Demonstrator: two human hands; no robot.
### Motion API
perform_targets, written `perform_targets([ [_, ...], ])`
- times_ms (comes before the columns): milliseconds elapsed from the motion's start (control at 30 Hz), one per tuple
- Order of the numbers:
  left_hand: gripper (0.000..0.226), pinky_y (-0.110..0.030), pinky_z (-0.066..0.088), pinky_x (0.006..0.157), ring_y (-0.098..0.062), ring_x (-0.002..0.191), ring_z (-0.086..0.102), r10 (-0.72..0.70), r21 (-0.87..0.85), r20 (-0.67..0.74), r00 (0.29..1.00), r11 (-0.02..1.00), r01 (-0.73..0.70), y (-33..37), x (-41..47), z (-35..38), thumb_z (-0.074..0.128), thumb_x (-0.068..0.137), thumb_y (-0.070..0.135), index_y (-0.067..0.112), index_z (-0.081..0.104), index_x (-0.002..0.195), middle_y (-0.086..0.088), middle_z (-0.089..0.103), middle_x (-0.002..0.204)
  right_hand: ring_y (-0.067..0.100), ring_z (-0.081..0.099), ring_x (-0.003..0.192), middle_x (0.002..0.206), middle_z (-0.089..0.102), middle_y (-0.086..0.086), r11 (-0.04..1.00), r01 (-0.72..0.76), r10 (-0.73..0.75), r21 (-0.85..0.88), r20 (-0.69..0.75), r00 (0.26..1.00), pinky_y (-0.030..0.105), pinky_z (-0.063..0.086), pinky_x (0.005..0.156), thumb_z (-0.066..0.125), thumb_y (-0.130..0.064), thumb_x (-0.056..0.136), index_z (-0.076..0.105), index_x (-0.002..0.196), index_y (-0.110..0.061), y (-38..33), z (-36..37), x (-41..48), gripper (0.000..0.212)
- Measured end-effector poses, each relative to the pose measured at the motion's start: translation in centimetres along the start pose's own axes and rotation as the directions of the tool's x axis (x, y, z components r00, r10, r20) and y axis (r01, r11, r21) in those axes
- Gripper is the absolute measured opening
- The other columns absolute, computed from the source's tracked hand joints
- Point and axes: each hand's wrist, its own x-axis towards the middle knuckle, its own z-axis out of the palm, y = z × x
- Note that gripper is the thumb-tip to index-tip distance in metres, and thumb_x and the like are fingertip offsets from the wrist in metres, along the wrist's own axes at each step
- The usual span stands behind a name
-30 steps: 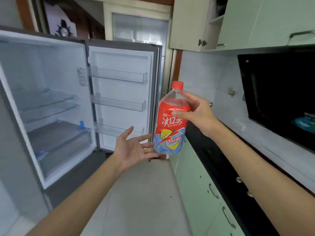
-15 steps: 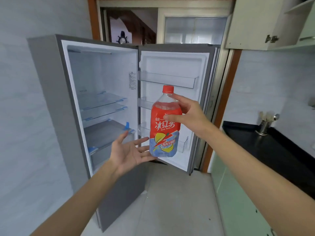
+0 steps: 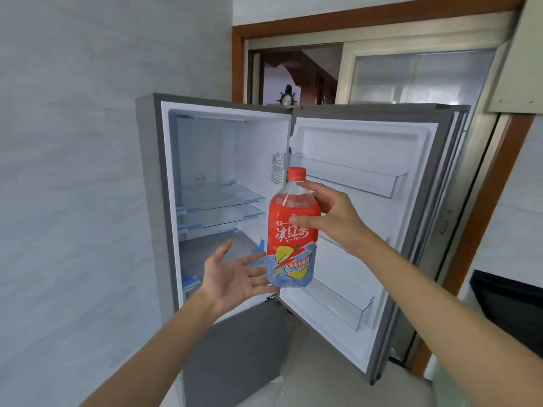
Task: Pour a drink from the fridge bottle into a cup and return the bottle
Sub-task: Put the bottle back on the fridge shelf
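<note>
Gripping bottle [image 3: 292, 230] upright, right hand [image 3: 332, 218], left hand [image 3: 235, 274] open-palmed

View swung left over the last second: fridge [image 3: 223, 160] now centre frame, bottle [image 3: 292, 230] lined up before its hinge, black desk [image 3: 511, 298] pushed to right edge.

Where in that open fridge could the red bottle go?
The clear glass shelves lie bare, as do the top clear door rack and the bottom door rack. The red-labelled plastic bottle and the right hand gripping it crowd the door's middle.
</note>
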Motion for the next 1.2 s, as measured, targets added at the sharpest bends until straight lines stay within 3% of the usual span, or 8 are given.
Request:
perform_targets([
  [167, 0.081, -0.068, 0.039, 0.105, -0.056, 0.122, 0.054, 0.053, 0.002, -0.062, 0.997, 0.999, -0.053, 0.4, 2.1, 0.2, 0.038, 0.093, 0.063, 0.0, 0.041, 0.143, -0.036, 0.052, 0.136, 0.016, 0.07, 0.102, 0.111, 0.073, -0.004, 0.999, 0.017, -0.019, 0.045, 0.044, 0.999, 0.03, 0.06, 0.077, 0.088, -0.025, 0.062, 0.062, 0.12, -0.04, 1.9, -1.2, 2.5, 0.065],
  [300, 0.082, -0.07, 0.046, 0.095, -0.056, 0.12, 0.056, 0.074, 0.004, -0.089, 0.993, 0.997, -0.074, 0.5, 3.0, -0.3, 0.039, 0.092, 0.064, 0.001, 0.039, 0.145, -0.037, 0.051, 0.137, 0.016, 0.07, 0.102, 0.111, 0.073, -0.004, 0.997, 0.025, -0.031, 0.069, 0.087, 0.996, 0.032, 0.06, 0.079, 0.087, -0.027, 0.063, 0.061, 0.121, -0.04, 3.1, -1.3, 4.0, 0.065],
  [467, 0.084, -0.071, 0.043, 0.096, -0.056, 0.12, 0.056, 0.1, -0.002, -0.138, 0.985, 0.995, -0.102, 1.5, 3.9, -1.4, 0.039, 0.091, 0.065, 0.002, 0.037, 0.146, -0.036, 0.052, 0.137, 0.016, 0.07, 0.101, 0.11, 0.074, -0.003, 0.994, 0.043, -0.054, 0.097, 0.112, 0.992, 0.033, 0.06, 0.081, 0.087, -0.025, 0.06, 0.063, 0.119, -0.037, 4.7, -0.7, 6.0, 0.065],
  [633, 0.085, -0.069, 0.038, 0.104, -0.057, 0.122, 0.054, 0.099, -0.019, -0.151, 0.984, 0.995, -0.103, 2.7, 5.7, -3.2, 0.04, 0.091, 0.065, 0.002, 0.036, 0.147, -0.037, 0.052, 0.136, 0.019, 0.069, 0.104, 0.112, 0.073, -0.003, 0.994, 0.034, -0.047, 0.099, 0.132, 0.99, 0.039, 0.06, 0.085, 0.087, -0.03, 0.059, 0.063, 0.12, -0.037, 6.4, -0.1, 8.4, 0.067],
  [833, 0.082, -0.071, 0.042, 0.098, -0.057, 0.121, 0.054, 0.105, -0.051, -0.133, 0.986, 0.992, -0.113, 5.2, 9.4, -5.2, 0.041, 0.091, 0.065, 0.002, 0.039, 0.144, -0.036, 0.051, 0.138, 0.019, 0.069, 0.106, 0.116, 0.072, -0.003, 0.997, 0.03, -0.04, 0.071, 0.142, 0.989, 0.046, 0.059, 0.087, 0.087, -0.031, 0.062, 0.061, 0.129, -0.031, 8.5, 0.3, 12.6, 0.072],
  [1033, 0.082, -0.072, 0.038, 0.101, -0.056, 0.123, 0.054, 0.116, -0.075, -0.111, 0.987, 0.989, -0.125, 9.0, 13.1, -7.9, 0.044, 0.089, 0.062, 0.0, 0.04, 0.143, -0.035, 0.054, 0.135, 0.015, 0.07, 0.104, 0.113, 0.072, -0.006, 0.997, 0.027, -0.038, 0.078, 0.145, 0.989, 0.039, 0.061, 0.083, 0.085, -0.033, 0.062, 0.061, 0.121, -0.04, 10.4, 1.7, 17.8, 0.064],
  [1100, 0.084, -0.068, 0.034, 0.11, -0.055, 0.125, 0.052, 0.119, -0.073, -0.115, 0.986, 0.989, -0.127, 10.4, 14.3, -9.1, 0.047, 0.086, 0.061, 0.0, 0.04, 0.143, -0.035, 0.054, 0.135, 0.017, 0.07, 0.105, 0.114, 0.072, -0.005, 0.996, 0.022, -0.035, 0.09, 0.145, 0.989, 0.038, 0.061, 0.081, 0.085, -0.033, 0.063, 0.061, 0.124, -0.038, 11.3, 2.4, 19.6, 0.066],
  [1200, 0.087, -0.068, 0.034, 0.109, -0.055, 0.125, 0.052, 0.112, -0.074, -0.121, 0.986, 0.99, -0.121, 12.6, 16.0, -10.8, 0.05, 0.082, 0.06, 0.001, 0.04, 0.144, -0.034, 0.054, 0.136, 0.015, 0.07, 0.104, 0.112, 0.073, -0.006, 0.996, 0.007, -0.02, 0.09, 0.137, 0.99, 0.032, 0.06, 0.076, 0.084, -0.029, 0.066, 0.06, 0.129, -0.034, 12.5, 3.4, 22.3, 0.067],
])
